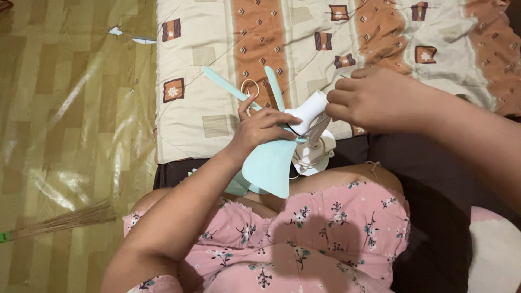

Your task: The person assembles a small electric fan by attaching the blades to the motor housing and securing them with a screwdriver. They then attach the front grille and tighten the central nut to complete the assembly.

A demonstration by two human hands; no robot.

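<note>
Over the lap, near the quilt's [217, 130] edge, the left hand [260, 130] pinches the mint fan blades [271, 163] at the hub while the right hand [369, 100] wraps the white motor housing [309, 111] just right of it, probably tight; the shaft axis runs left-right between them.

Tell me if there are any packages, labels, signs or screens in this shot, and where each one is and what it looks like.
None are in view. The left hand rests on a pale turquoise fan blade, and the right hand grips the white motor housing. Behind them lies a cream and orange patterned quilt with no tag showing. A broom lies on the wood-pattern floor.
</note>
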